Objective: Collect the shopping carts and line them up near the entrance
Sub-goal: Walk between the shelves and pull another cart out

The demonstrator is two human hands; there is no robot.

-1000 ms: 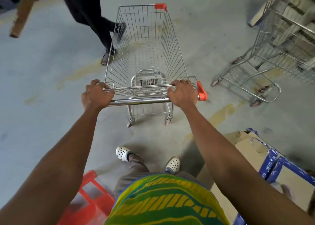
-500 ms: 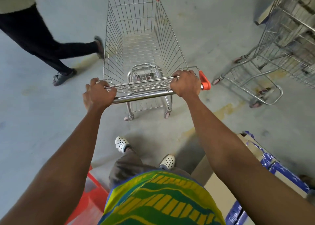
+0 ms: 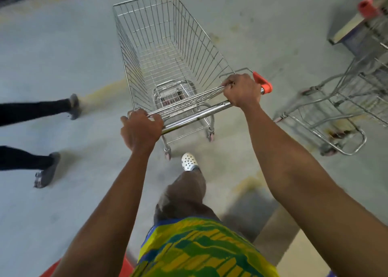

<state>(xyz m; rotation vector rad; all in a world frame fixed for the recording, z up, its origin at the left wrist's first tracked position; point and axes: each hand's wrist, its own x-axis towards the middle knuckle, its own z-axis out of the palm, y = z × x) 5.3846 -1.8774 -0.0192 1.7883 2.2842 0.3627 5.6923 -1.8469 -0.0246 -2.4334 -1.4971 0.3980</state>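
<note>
Grey concrete floor (image 3: 52, 52) with yellowish stains, and a second cart (image 3: 344, 109) standing off to the right.
I see the wire cart (image 3: 168, 46), orange caps on its corners, directly ahead on the floor. My left hand (image 3: 140, 130) and right hand (image 3: 241, 90) both have their fingers curled round its chrome handle (image 3: 195, 116). A passer-by's legs (image 3: 31, 111) are at the left.

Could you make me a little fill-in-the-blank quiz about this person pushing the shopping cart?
The left hand and the right hand both grip the ____ of the cart.
Inside, that cart is ____.
A second cart stands on the person's ____ side.
The shoe just behind the cart is ____ in colour.
Missing words: handle; empty; right; white.
</note>
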